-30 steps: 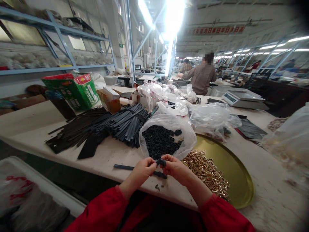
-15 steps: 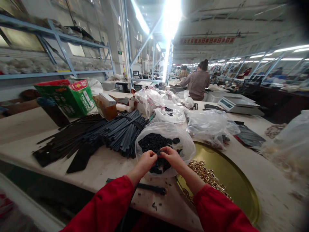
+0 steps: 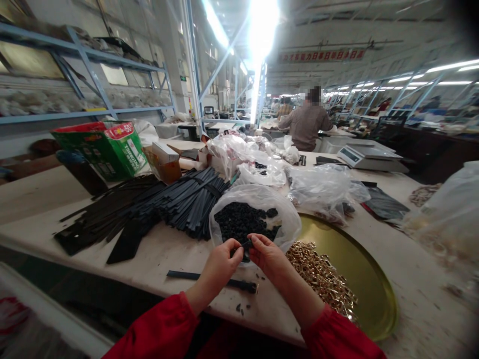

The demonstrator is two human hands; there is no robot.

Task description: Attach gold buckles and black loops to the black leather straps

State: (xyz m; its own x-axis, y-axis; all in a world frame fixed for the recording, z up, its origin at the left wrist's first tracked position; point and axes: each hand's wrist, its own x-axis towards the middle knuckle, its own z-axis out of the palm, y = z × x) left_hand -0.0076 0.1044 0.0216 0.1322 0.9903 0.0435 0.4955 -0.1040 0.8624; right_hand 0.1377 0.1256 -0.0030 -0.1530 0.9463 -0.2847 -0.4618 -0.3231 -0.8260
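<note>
My left hand (image 3: pixel 220 264) and my right hand (image 3: pixel 270 257) meet at the near edge of an open clear plastic bag (image 3: pixel 292 224). Pinched between the fingertips of both is a small black piece (image 3: pixel 246 244), too small to make out fully. Many small black pieces (image 3: pixel 239 219) fill the bag behind my fingers. Below my hands a dark strap (image 3: pixel 239 284) with a gold-coloured buckle at its right end lies on the table, partly covered by my left wrist. Beside my right forearm, gold-coloured buckles (image 3: pixel 322 276) are heaped on a round golden tray (image 3: pixel 374 284).
Bundled dark strips (image 3: pixel 190 199) lie to the left, before a green and red carton (image 3: pixel 99 152) and a dark bottle (image 3: pixel 82 172). More plastic bags (image 3: pixel 325 192) and a scale (image 3: pixel 370 155) stand farther back. A person (image 3: pixel 307 124) is beyond the table.
Both hands have come nearer to me, from over the bag's contents to its near edge, still pinching the small black piece. More of the strap and the buckle heap shows.
</note>
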